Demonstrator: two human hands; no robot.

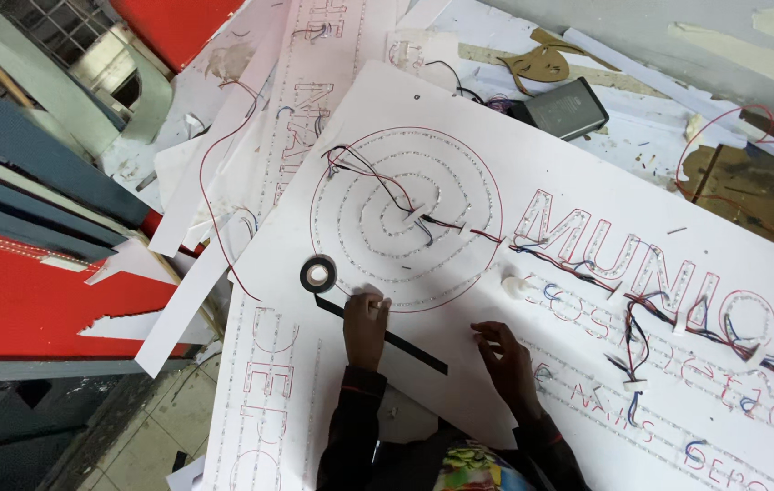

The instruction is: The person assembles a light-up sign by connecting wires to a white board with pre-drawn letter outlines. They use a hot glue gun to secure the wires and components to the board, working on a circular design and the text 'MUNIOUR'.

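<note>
The left hand (365,320) pressed its fingers flat on a strip of black tape (385,338) lying on the white board (460,118), gripping nothing. The tape roll (318,274) sat just beyond that hand, at the strip's far end. The right hand (502,356) rested loosely curled and empty on the board, just past the strip's other end.

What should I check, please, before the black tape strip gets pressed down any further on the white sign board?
1. Left hand on the black tape strip: ok, fingers rest on it.
2. Strip lies straight, unwrinkled: ok.
3. Tape roll still joined to the strip: ok, at its upper end.
4. Right hand free: ok, it rests on the white sign board, holding nothing visible.
5. Red and black wires clear of the strip: ok.
6. Strip fully stuck down: cannot tell.
</note>
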